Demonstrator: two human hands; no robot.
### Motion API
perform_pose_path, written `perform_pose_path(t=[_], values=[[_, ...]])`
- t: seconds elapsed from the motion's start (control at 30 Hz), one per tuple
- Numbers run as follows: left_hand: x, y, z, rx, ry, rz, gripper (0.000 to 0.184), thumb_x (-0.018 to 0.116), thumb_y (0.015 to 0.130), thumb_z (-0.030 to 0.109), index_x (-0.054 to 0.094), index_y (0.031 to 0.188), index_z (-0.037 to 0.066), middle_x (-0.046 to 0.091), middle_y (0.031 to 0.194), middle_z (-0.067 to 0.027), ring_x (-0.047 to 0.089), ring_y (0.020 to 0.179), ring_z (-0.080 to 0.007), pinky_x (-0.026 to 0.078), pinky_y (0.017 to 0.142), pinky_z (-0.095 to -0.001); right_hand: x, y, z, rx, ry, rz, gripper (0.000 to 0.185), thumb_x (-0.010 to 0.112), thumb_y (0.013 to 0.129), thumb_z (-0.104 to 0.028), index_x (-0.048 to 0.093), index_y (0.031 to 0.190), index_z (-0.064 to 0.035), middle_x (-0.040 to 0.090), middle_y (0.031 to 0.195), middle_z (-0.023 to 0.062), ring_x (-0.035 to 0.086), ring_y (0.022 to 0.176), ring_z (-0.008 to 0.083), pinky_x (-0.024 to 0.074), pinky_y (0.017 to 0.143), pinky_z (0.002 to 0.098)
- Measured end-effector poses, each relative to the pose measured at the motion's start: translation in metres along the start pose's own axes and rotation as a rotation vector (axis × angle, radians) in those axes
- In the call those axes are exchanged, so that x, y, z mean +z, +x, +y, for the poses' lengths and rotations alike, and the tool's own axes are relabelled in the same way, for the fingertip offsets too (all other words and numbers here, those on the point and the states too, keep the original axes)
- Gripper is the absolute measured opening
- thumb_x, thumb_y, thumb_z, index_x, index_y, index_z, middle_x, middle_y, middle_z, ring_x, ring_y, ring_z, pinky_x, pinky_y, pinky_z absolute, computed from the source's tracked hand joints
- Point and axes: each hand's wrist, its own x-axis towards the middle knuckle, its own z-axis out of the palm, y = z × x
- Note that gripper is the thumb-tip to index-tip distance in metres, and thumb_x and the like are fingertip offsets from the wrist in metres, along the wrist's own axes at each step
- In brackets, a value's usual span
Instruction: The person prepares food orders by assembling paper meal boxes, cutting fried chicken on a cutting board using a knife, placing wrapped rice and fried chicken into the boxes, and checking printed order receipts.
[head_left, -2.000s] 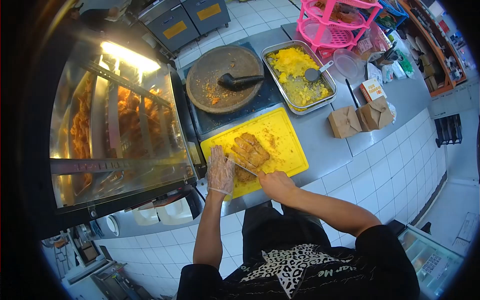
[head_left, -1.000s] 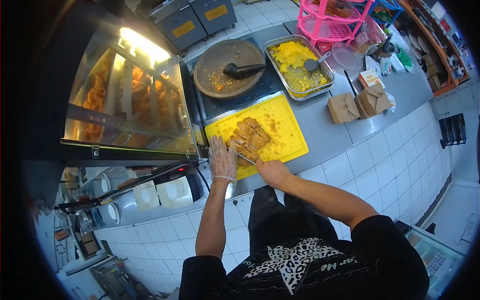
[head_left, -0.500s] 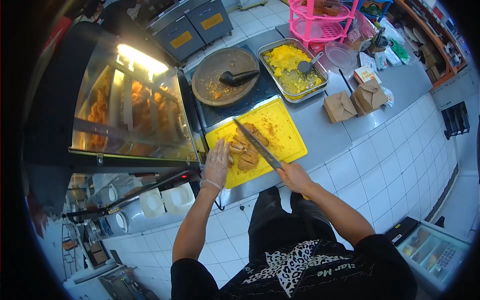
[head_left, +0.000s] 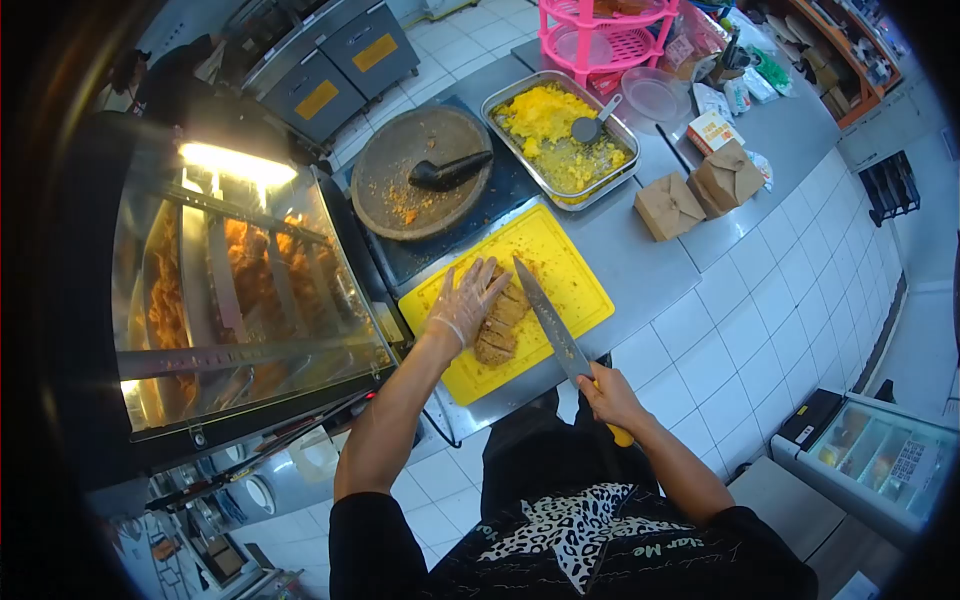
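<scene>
My left hand point(head_left: 466, 302), in a clear plastic glove, lies with fingers spread over the upper left side of a browned, breaded cutlet point(head_left: 498, 338). The cutlet is cut into strips and rests on a yellow cutting board point(head_left: 578, 298) strewn with crumbs. My right hand point(head_left: 612, 395) is wrapped round the yellow handle of a long kitchen knife point(head_left: 552, 322). Its blade slants over the board just right of the cutlet, tip pointing away from me. Whether the edge touches the board I cannot tell. My left palm and fingers hide part of the cutlet.
Behind the board sit a stone mortar point(head_left: 375, 185) with a dark pestle point(head_left: 450, 171) and a steel tray point(head_left: 632, 165) of yellow food with a scoop. Brown paper boxes point(head_left: 668, 206) stand right. A lit glass display case point(head_left: 250, 300) borders the left. A pink rack point(head_left: 607, 45) stands behind.
My left hand has moved from the cutlet's left edge up onto its far part, fingers now spread. The knife has shifted right, off the cutlet, and my right hand has come lower.
</scene>
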Motion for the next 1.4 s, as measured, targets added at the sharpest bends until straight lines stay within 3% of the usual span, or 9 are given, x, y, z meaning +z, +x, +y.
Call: perform_pose_path(t=[0.23, 0.53, 0.67, 0.93, 1.07, 1.1, 1.17, 1.27, 1.4], values=[[0.005, -0.014, -0.014, -0.125, -0.506, 0.147, 0.084, 0.084, 0.066, 0.004, 0.047, 0.141, 0.007, 0.052, 0.129, -0.0191, 0.052, 0.119, -0.0405, 0.048, 0.103, -0.0471, 0.001, 0.016, 0.010, -0.019, 0.030, 0.074, 0.024, 0.055, 0.105, -0.020, 0.056, 0.094, 0.0010, 0.055, 0.057, 0.0051, 0.058, 0.044, 0.0156, 0.0462, 0.043, 0.0323], [0.030, -0.027, 0.001, -0.415, -0.736, 0.302, 0.064, 0.082, 0.074, 0.005, 0.053, 0.131, 0.003, 0.059, 0.122, -0.0221, 0.059, 0.109, -0.0409, 0.050, 0.099, -0.0455, -0.019, 0.021, 0.019, -0.076, 0.035, 0.009, 0.024, 0.056, 0.105, -0.020, 0.052, 0.090, -0.0013, 0.054, 0.057, 0.0049, 0.056, 0.043, 0.0144, 0.0450, 0.042, 0.0312], [0.013, -0.043, 0.012, -0.577, -0.806, 0.320, 0.056, 0.080, 0.080, 0.007, 0.054, 0.130, 0.002, 0.060, 0.130, -0.0209, 0.057, 0.125, -0.0347, 0.048, 0.104, -0.0410, -0.034, 0.027, 0.029, -0.138, 0.049, -0.109, 0.023, 0.055, 0.105, -0.019, 0.051, 0.089, -0.0021, 0.053, 0.057, 0.0039, 0.053, 0.042, 0.0137, 0.0439, 0.040, 0.0306], [0.021, -0.173, 0.091, -0.804, -1.751, 0.636, 0.069, 0.081, 0.081, 0.007, 0.048, 0.142, 0.010, 0.057, 0.132, -0.0070, 0.053, 0.125, -0.0189, 0.047, 0.104, -0.0333, -0.052, 0.032, 0.025, -0.253, 0.004, -0.276, 0.019, 0.054, 0.105, -0.018, 0.052, 0.094, -0.0022, 0.049, 0.057, 0.0023, 0.050, 0.041, 0.0126, 0.0441, 0.039, 0.0286], [0.037, -0.273, 0.107, -1.268, -1.743, 0.566, 0.064, 0.080, 0.080, 0.003, 0.050, 0.137, 0.009, 0.063, 0.116, -0.0076, 0.066, 0.098, -0.0172, 0.059, 0.079, -0.0317, -0.055, 0.022, 0.030, -0.190, 0.030, -0.318, 0.019, 0.053, 0.105, -0.019, 0.054, 0.098, -0.0017, 0.049, 0.058, 0.0024, 0.050, 0.041, 0.0126, 0.0449, 0.039, 0.0285], [0.107, -0.292, 0.096, -1.172, -1.564, 0.874, 0.062, 0.079, 0.079, 0.000, 0.052, 0.134, 0.009, 0.065, 0.104, -0.0071, 0.067, 0.084, -0.0165, 0.058, 0.065, -0.0295, -0.054, 0.021, 0.037, -0.201, 0.030, -0.322, 0.019, 0.053, 0.105, -0.019, 0.054, 0.098, -0.0016, 0.049, 0.058, 0.0023, 0.050, 0.041, 0.0125, 0.0449, 0.039, 0.0285], [0.117, -0.298, 0.071, -1.510, -1.549, 0.724, 0.064, 0.081, 0.077, 0.002, 0.052, 0.133, 0.007, 0.067, 0.105, -0.0125, 0.069, 0.085, -0.0265, 0.059, 0.071, -0.0357, -0.048, 0.022, 0.050, -0.220, 0.032, -0.320, 0.019, 0.053, 0.105, -0.019, 0.055, 0.098, -0.0015, 0.049, 0.058, 0.0021, 0.050, 0.041, 0.0123, 0.0450, 0.039, 0.0286], [0.145, -0.266, 0.048, -1.440, -0.762, 0.612, 0.066, 0.085, 0.074, 0.011, 0.054, 0.133, 0.005, 0.064, 0.115, -0.0214, 0.066, 0.096, -0.0384, 0.056, 0.086, -0.0415, -0.040, 0.018, 0.052, -0.182, 0.013, -0.314, 0.019, 0.053, 0.105, -0.019, 0.056, 0.098, -0.0016, 0.049, 0.058, 0.0019, 0.050, 0.041, 0.0124, 0.0452, 0.039, 0.0286], [0.126, -0.248, 0.067, -1.417, -0.641, 0.741, 0.065, 0.086, 0.076, 0.026, 0.060, 0.132, 0.005, 0.057, 0.131, -0.0266, 0.055, 0.120, -0.0428, 0.044, 0.104, -0.0458, -0.026, 0.002, 0.038, -0.158, 0.045, -0.243, 0.019, 0.053, 0.105, -0.018, 0.056, 0.096, -0.0019, 0.050, 0.059, 0.0018, 0.051, 0.042, 0.0126, 0.0454, 0.040, 0.0284]])
